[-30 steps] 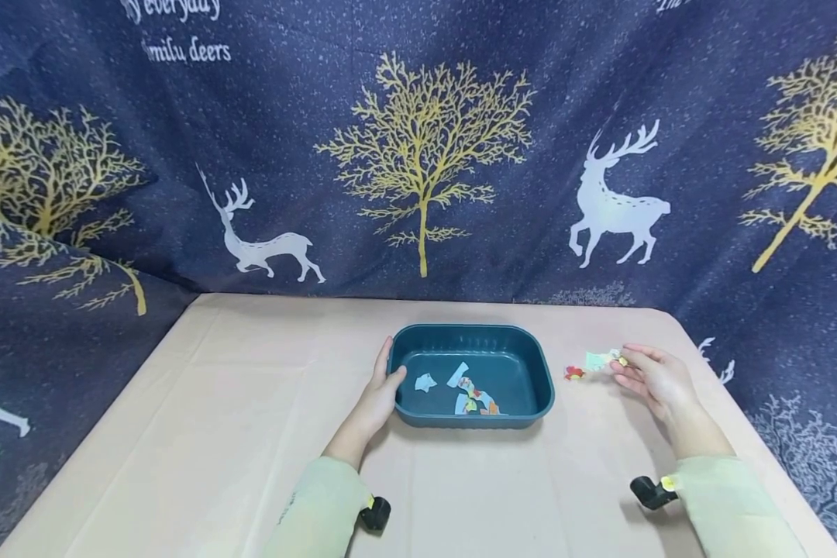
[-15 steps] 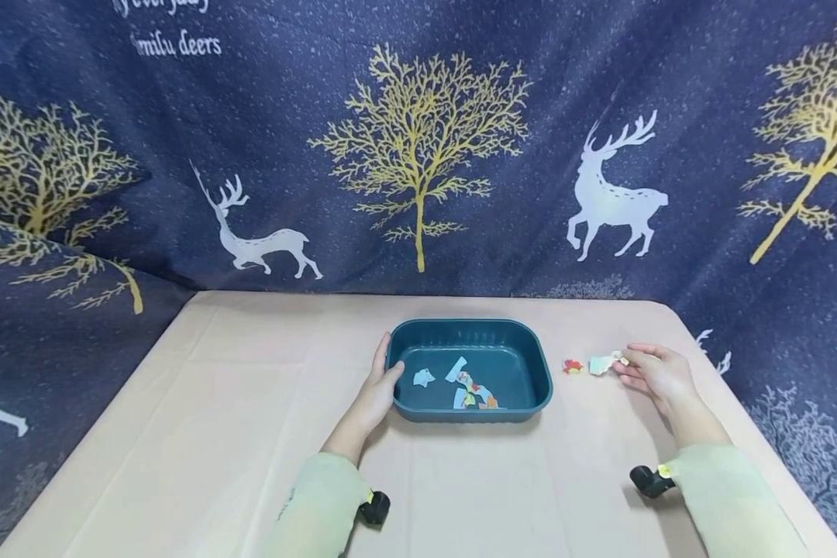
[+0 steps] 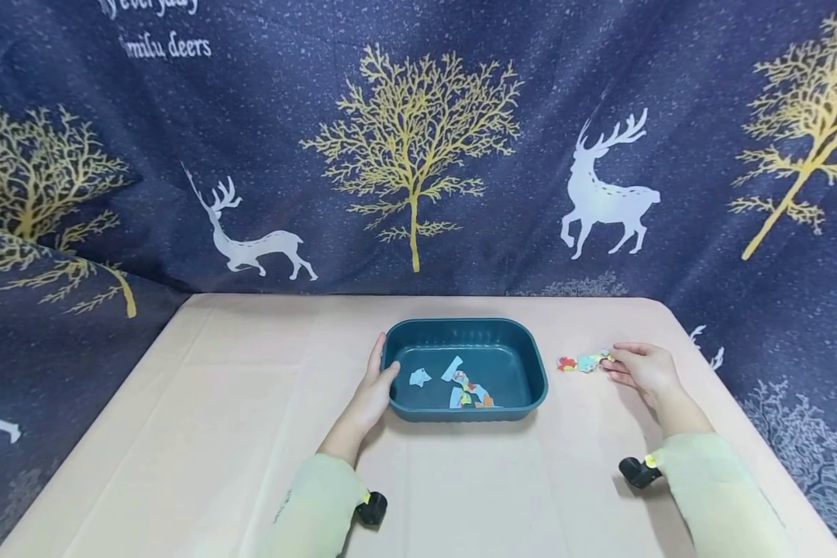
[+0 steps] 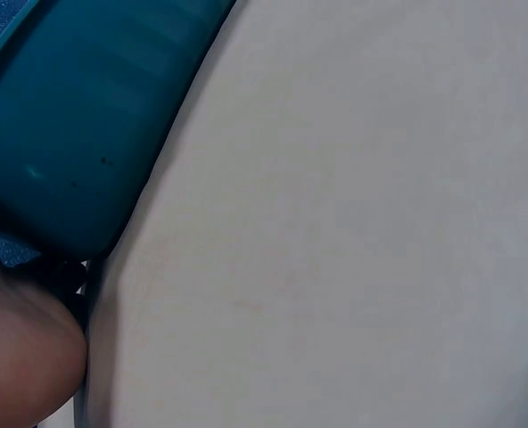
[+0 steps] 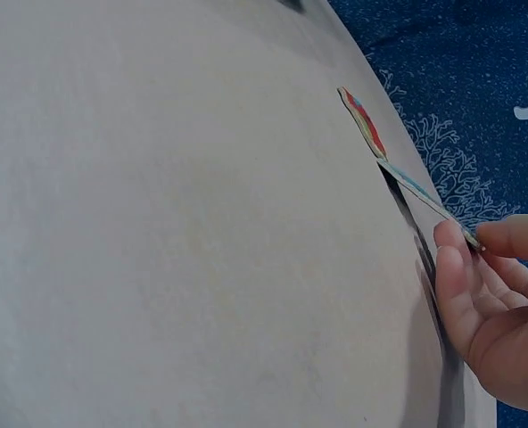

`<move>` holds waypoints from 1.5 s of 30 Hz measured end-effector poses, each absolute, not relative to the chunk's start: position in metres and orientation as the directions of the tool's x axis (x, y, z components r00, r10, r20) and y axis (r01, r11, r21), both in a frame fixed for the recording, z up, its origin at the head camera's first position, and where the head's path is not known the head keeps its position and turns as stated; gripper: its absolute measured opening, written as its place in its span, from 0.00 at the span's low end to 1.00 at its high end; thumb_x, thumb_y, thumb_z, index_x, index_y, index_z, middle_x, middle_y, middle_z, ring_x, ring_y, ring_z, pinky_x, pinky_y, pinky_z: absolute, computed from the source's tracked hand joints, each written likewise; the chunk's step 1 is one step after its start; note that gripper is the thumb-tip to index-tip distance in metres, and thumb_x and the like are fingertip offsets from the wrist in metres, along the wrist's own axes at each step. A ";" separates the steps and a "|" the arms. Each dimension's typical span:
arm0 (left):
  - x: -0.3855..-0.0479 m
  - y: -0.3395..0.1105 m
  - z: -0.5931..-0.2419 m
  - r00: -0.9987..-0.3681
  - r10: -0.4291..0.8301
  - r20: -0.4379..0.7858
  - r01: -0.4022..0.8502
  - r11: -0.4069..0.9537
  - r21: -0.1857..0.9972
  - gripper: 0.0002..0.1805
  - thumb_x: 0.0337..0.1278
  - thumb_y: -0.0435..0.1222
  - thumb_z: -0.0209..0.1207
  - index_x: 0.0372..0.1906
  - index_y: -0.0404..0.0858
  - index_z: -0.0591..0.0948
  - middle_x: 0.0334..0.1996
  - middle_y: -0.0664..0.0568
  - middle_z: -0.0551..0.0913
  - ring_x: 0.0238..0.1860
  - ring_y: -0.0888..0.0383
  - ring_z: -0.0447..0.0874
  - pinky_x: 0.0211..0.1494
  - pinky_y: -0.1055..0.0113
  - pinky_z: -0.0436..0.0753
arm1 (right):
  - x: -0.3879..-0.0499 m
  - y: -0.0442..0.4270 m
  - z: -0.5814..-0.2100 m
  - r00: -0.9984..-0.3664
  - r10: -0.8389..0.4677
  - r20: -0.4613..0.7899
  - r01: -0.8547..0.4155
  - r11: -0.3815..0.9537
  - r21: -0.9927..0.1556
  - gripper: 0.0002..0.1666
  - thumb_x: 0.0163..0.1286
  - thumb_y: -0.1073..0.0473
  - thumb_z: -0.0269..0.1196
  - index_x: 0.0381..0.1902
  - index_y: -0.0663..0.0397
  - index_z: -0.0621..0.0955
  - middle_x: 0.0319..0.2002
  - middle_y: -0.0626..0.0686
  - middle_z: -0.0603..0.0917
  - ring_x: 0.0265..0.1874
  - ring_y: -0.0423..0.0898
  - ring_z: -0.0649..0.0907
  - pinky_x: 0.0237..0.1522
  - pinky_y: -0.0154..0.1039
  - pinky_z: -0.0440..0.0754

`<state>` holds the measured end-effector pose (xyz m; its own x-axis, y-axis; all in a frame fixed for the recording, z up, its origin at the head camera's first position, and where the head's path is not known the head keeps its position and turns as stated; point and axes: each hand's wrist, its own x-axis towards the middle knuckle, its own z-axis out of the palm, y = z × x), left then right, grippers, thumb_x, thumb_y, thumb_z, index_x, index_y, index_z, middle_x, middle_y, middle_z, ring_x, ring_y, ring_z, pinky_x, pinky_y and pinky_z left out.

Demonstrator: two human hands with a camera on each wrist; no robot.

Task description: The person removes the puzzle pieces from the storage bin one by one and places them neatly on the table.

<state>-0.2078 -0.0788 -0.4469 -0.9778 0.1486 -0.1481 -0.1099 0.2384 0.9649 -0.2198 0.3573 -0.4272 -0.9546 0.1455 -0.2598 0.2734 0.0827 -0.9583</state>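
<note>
In the head view my left hand (image 3: 368, 395) grips the left wall of a dark teal bin (image 3: 469, 415), thumb over the rim and fingers outside. Several light blue and multicoloured flat pieces, like puzzle pieces (image 3: 420, 377), lie on its floor. To the right of the bin, my right hand (image 3: 647, 376) pinches a pale blue puzzle piece (image 3: 589, 363) between thumb and fingertips. That piece is tilted, its far end close to a red puzzle piece (image 3: 566, 363). In the right wrist view the red piece (image 5: 364, 123) meets the end of the held piece (image 5: 420, 193).
A beige cover lies over the table (image 3: 202, 434). Behind it hangs a dark blue cloth (image 3: 460, 194) printed with deer and trees. A black wrist camera (image 3: 372, 509) sits under the left sleeve, another black camera (image 3: 639, 471) under the right.
My right hand has shifted left with the pale blue piece, closing the gap to the red one. The left hand keeps its hold on the bin. The head view has turned slightly.
</note>
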 end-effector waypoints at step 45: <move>-0.210 -0.079 -0.451 -0.982 0.140 -0.128 -0.095 0.226 0.970 0.33 0.73 0.45 0.36 0.75 0.56 0.38 0.77 0.56 0.36 0.76 0.46 0.32 0.70 0.34 0.36 | -0.210 0.333 -0.397 -0.988 0.084 -0.126 0.144 0.263 -0.954 0.39 0.72 0.50 0.53 0.67 0.76 0.59 0.33 0.26 0.78 0.36 0.23 0.81 0.46 0.31 0.83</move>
<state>-0.2099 -0.0793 -0.4510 -0.9818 0.1400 -0.1284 -0.0947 0.2256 0.9696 -0.2104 0.3334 -0.3969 -0.9885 0.0843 -0.1257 0.1437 0.2627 -0.9541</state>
